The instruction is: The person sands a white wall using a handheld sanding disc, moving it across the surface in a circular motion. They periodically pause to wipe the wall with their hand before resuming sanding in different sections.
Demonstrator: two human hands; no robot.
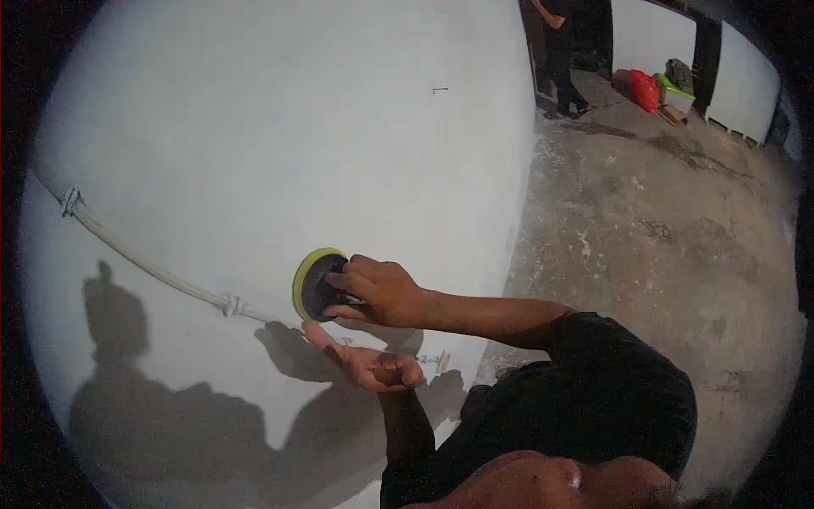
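My right hand (386,293) is closed around the back of a round black sanding pad (315,287) with a yellow rim. The pad is held edge-on against or close to the white wall (280,144). Just below it, my left hand (373,365) is palm up with fingers apart and holds nothing. Its fingertips reach toward the pad's lower edge. Behind both hands, a pale hose or pipe (153,267), tied with knotted bands, runs along the wall, and my hands hide part of it.
A small nail (440,90) sticks out of the wall. To the right stretches a stained concrete floor (627,229). At the far end a person in dark clothes (561,59) stands near a red bag (644,91) and a green-rimmed container (676,92). Shadows fall across the lower wall.
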